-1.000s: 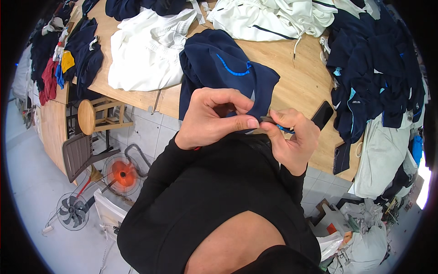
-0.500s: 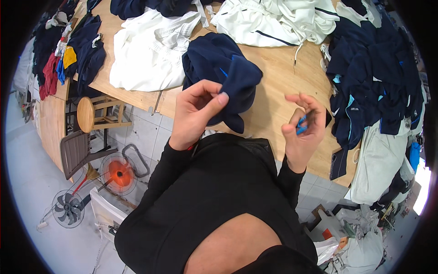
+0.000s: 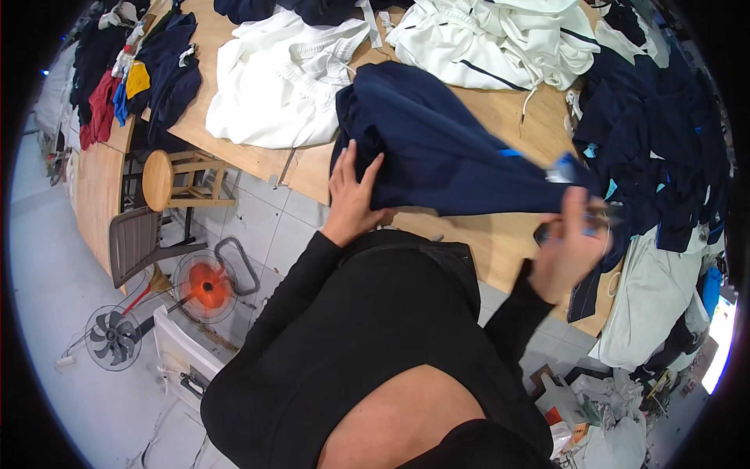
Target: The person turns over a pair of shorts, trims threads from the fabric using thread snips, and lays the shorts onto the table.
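A navy garment (image 3: 437, 148) is stretched across the wooden table in front of me, narrowing toward the right. My left hand (image 3: 353, 195) rests at its near left edge, fingers spread and touching the cloth. At the narrow right end, my right hand (image 3: 570, 246) is closed on the fabric, smeared by motion. A small dark, shiny object shows by its fingers, too blurred to name. A light patch and bright blue trim show on the cloth near that hand.
White garments (image 3: 269, 86) lie beyond on the wooden table (image 3: 500, 246). Dark navy clothing (image 3: 656, 148) is heaped at the right above pale grey cloth (image 3: 648, 297). To the left stand a wooden stool (image 3: 158, 180), a brown chair (image 3: 131, 246) and an orange-centred fan (image 3: 207, 285).
The bunched navy garment has been drawn out to the right by my right hand. My left hand has let go its pinch and come down on the cloth's near edge.
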`<act>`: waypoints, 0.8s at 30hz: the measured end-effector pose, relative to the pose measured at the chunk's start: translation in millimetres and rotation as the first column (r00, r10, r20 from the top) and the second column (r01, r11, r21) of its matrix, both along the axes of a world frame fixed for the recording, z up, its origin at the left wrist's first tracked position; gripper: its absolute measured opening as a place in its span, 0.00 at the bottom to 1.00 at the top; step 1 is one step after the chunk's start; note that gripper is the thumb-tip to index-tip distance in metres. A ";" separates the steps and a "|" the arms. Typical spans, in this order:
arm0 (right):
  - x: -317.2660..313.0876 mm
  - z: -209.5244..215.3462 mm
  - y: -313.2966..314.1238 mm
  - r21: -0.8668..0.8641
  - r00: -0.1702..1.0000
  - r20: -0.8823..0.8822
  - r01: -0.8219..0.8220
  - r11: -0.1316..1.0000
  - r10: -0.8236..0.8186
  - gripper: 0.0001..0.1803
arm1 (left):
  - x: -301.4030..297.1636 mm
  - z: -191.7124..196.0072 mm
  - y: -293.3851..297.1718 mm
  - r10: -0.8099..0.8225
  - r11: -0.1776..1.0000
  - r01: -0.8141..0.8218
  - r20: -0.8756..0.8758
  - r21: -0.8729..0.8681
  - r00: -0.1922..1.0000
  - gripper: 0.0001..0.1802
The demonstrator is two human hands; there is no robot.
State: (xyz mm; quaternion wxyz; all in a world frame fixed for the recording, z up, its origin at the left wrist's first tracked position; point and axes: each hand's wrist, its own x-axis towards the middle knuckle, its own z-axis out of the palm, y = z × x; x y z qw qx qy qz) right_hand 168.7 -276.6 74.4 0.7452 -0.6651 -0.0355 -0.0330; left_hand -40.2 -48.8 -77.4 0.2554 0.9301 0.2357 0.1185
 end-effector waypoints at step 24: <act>-46.5 -143.9 -3.0 -0.379 0.789 -0.295 -0.614 0.692 0.539 0.14 | 50.7 -18.6 12.4 0.088 0.785 -0.057 0.020 -0.617 0.996 0.31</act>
